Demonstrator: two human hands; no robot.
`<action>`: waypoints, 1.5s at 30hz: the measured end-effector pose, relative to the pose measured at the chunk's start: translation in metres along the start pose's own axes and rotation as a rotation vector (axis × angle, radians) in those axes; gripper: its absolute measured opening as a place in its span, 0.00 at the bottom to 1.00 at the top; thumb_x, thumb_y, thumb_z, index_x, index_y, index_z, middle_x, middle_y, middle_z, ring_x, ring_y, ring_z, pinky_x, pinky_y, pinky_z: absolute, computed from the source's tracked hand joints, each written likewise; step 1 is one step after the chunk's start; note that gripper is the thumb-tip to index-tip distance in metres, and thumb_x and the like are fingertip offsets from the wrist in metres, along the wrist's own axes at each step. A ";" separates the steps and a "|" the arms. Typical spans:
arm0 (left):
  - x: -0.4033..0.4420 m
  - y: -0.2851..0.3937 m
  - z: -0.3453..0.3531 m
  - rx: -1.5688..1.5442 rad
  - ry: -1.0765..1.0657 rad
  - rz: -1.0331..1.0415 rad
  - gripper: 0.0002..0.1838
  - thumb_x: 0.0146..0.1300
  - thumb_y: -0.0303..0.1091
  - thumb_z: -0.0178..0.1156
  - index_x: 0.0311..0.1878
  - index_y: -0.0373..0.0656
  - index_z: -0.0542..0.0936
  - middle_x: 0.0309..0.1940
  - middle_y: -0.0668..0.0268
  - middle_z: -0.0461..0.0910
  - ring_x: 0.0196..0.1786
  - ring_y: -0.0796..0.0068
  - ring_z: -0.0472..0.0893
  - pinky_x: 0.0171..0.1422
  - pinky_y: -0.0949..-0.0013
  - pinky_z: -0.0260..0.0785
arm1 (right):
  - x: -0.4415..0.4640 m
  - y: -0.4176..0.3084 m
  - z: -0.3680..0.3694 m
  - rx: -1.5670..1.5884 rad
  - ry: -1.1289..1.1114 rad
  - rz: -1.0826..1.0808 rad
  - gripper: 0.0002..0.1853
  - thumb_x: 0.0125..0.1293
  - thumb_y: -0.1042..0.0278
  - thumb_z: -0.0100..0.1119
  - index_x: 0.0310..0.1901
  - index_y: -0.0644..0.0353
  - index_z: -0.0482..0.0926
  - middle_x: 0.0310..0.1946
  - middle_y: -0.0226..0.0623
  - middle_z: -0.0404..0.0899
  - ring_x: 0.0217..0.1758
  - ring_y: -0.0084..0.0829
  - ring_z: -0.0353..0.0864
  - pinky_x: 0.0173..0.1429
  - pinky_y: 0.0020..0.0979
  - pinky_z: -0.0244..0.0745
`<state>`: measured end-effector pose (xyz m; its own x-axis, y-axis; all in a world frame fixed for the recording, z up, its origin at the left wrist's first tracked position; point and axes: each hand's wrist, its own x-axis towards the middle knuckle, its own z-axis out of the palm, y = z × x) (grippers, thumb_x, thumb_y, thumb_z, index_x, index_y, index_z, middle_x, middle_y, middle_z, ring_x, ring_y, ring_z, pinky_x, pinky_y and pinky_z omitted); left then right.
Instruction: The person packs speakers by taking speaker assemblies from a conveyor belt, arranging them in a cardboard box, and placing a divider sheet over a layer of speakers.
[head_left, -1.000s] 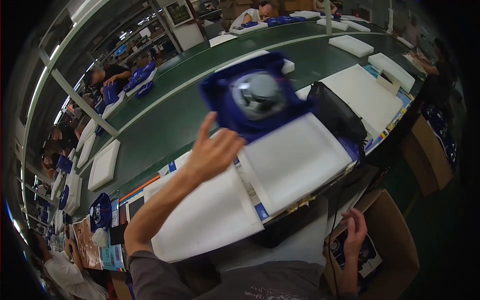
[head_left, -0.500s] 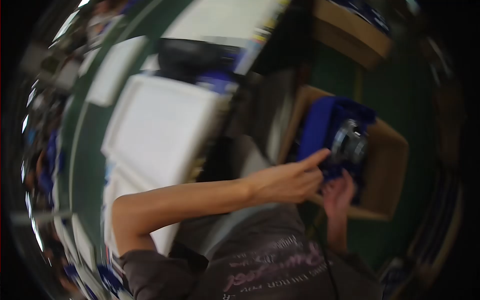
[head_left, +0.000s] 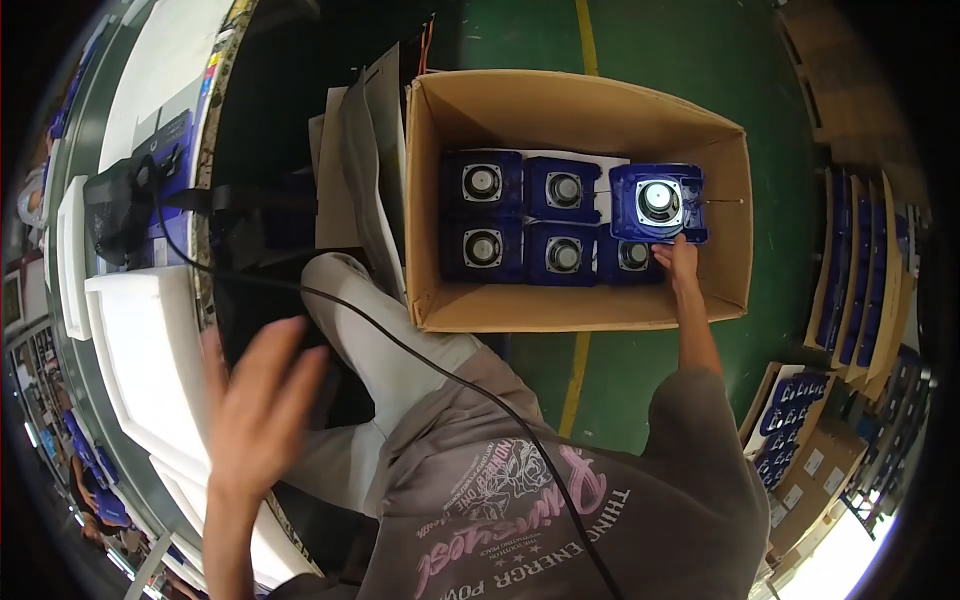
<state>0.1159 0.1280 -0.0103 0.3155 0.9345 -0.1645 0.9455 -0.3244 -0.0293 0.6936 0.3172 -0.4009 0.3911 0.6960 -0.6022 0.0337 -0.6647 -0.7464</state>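
Observation:
My right hand (head_left: 680,258) grips the lower edge of a blue housing with a round speaker (head_left: 659,203) inside a cardboard box (head_left: 580,318). This housing sits higher than the others, at the box's right side, and partly covers one below it. Several more blue speaker housings (head_left: 482,250) stand in two rows in the box, speakers facing up. My left hand (head_left: 262,400), blurred, is raised beside the workbench at the left, fingers spread, holding nothing.
White foam trays (head_left: 150,350) and a black bag (head_left: 118,210) lie along the bench at left. A black cable (head_left: 390,335) crosses over my lap. Cartons with blue parts (head_left: 790,425) stand at right; cardboard sheets (head_left: 368,170) lean beside the box.
The view has turned down to the box. The blue speaker housing has moved from above the bench into the box. My left hand has left it and swung back left; my right hand grips it.

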 end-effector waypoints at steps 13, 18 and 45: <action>-0.208 -0.043 0.018 0.235 0.132 -0.773 0.18 0.71 0.20 0.46 0.61 0.39 0.75 0.63 0.54 0.74 0.67 0.55 0.72 0.73 0.51 0.61 | 0.143 0.053 0.044 -0.139 0.103 0.255 0.20 0.69 0.63 0.40 0.57 0.67 0.70 0.51 0.50 0.82 0.54 0.39 0.84 0.59 0.48 0.72; -0.234 -0.065 0.030 0.271 0.078 -0.879 0.18 0.74 0.27 0.44 0.64 0.39 0.72 0.66 0.54 0.70 0.70 0.55 0.68 0.72 0.52 0.62 | 0.161 0.064 0.066 -0.220 0.185 0.324 0.20 0.66 0.69 0.45 0.57 0.69 0.72 0.50 0.49 0.80 0.53 0.42 0.82 0.55 0.48 0.76; -0.245 -0.101 0.046 0.228 -0.015 -0.886 0.21 0.78 0.36 0.40 0.70 0.44 0.66 0.69 0.57 0.66 0.67 0.56 0.71 0.69 0.52 0.70 | 0.143 0.121 0.133 -0.971 -0.192 -0.105 0.28 0.58 0.61 0.52 0.61 0.59 0.76 0.60 0.53 0.76 0.64 0.51 0.74 0.69 0.40 0.67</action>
<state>-0.0605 -0.0752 -0.0121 -0.5203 0.8540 -0.0019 0.8020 0.4879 -0.3447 0.6312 0.3726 -0.6151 0.1904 0.7393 -0.6458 0.8316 -0.4712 -0.2942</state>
